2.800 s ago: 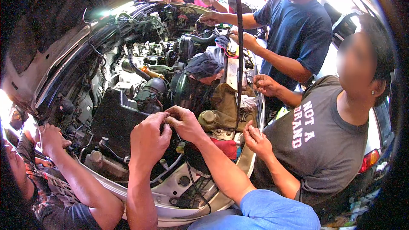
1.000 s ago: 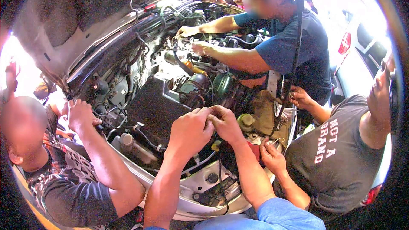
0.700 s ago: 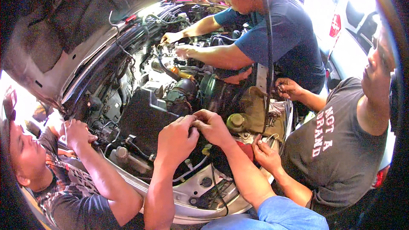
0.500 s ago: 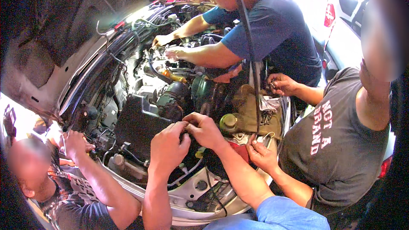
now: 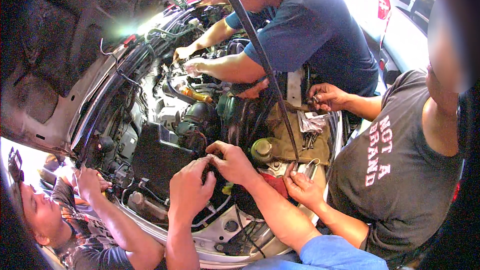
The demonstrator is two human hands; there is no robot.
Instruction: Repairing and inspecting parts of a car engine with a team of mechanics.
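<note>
My left hand [image 5: 192, 186] and my right hand [image 5: 233, 164] meet above the front of a car's engine bay. The fingertips of both are pinched together and touching. Anything between them is too small or too hidden to make out. Just beyond lies a black box-shaped cover [image 5: 162, 147]. Right of my right hand are a round yellowish cap [image 5: 262, 150] and a red cloth [image 5: 275, 184]. Below my wrists runs the pale metal front panel [image 5: 212, 240] of the car.
The raised hood [image 5: 45, 45] fills the upper left. A thin prop rod [image 5: 265, 55] slants down to the front edge. A brown cloth [image 5: 285, 125] carries several bolts [image 5: 309, 141]. Co-workers' hands [image 5: 192, 65], [image 5: 89, 182], [image 5: 325, 97], [image 5: 304, 186] surround the bay.
The view has shifted, so the prop rod leans more. My hands keep the same pinch, fingertips together. The co-worker at the left has turned their head.
</note>
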